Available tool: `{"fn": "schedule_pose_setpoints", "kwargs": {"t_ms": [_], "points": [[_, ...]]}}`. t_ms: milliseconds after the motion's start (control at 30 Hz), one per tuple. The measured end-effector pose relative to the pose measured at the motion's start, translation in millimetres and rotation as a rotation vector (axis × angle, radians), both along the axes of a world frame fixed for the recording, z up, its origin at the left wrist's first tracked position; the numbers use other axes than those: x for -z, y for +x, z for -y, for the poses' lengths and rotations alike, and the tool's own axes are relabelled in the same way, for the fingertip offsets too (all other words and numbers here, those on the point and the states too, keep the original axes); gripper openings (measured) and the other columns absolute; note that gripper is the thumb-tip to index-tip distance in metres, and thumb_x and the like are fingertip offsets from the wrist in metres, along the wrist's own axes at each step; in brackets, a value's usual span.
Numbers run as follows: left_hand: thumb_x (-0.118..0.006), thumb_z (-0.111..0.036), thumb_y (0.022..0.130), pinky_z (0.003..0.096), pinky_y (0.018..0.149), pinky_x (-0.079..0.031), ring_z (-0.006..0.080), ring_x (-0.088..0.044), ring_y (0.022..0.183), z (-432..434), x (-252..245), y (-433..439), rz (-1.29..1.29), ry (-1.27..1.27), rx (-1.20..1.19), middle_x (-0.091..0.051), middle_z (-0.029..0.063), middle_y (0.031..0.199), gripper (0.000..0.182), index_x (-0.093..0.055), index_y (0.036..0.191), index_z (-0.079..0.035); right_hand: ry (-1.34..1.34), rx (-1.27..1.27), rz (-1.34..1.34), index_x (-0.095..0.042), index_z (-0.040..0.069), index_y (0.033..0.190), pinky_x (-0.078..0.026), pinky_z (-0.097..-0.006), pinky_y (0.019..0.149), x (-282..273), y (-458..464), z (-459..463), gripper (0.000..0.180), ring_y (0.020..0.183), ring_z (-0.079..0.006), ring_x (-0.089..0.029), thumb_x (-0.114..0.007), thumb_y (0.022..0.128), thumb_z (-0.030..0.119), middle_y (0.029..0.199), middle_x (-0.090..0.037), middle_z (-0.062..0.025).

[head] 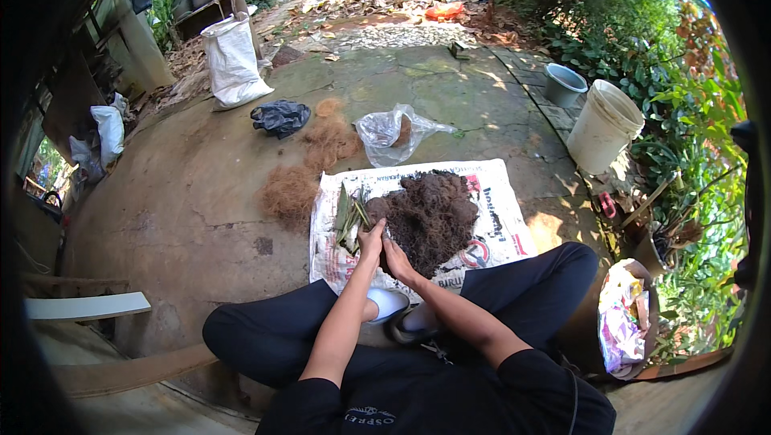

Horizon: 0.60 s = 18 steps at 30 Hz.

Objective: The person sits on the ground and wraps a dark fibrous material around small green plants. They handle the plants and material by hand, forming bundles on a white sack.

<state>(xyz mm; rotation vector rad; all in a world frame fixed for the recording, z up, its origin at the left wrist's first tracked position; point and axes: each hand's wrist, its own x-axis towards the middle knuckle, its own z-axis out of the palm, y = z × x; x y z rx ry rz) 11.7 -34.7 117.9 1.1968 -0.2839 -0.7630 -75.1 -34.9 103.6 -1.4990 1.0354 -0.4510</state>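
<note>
Both hands come together at the left edge of a dark heap of soil and root fibres, which lies on a printed white woven sack. My left hand grips a rounded brown clump at its near side. My right hand rests close against the left, by the soil; its fingertips are hidden, so its hold is unclear. Cut green leaves lie on the sack just left of the hands.
Loose brown fibre and a black plastic bag lie left beyond the sack. A clear plastic bag holds something brown. Buckets stand right; a white sack leans on a post. A waste-filled container sits near right.
</note>
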Motion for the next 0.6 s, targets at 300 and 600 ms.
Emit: {"fn": "schedule_pose_setpoints", "kwargs": {"t_ms": [300, 600], "points": [[-0.047, -0.046, 0.083, 0.0317, 0.069, -0.045, 0.0172, -0.057, 0.073, -5, -17, 22, -0.374, -0.218, 0.27, -0.058, 0.0031, 0.082, 0.041, -0.058, 0.094, -0.008, 0.082, 0.006, 0.279, -0.045, -0.005, 0.116, -0.037, -0.0295, 0.084, -16, -1, 9, 0.06, 0.096, -0.0226, -0.052, -0.034, 0.088, 0.047, 0.108, -0.054, -0.0168], [-0.049, -0.044, 0.084, 0.0276, 0.055, -0.044, 0.0145, -0.052, 0.058, -5, -17, 23, -0.426, -0.196, 0.207, -0.052, 0.0018, 0.066, 0.035, -0.054, 0.085, -0.009, 0.269, -0.124, 0.281, -0.048, -0.001, 0.117, -0.041, -0.0248, 0.072, -41, -8, -2, 0.045, 0.08, -0.0114, -0.05, -0.046, 0.087, 0.032, 0.097, -0.057, -0.0071]]}}
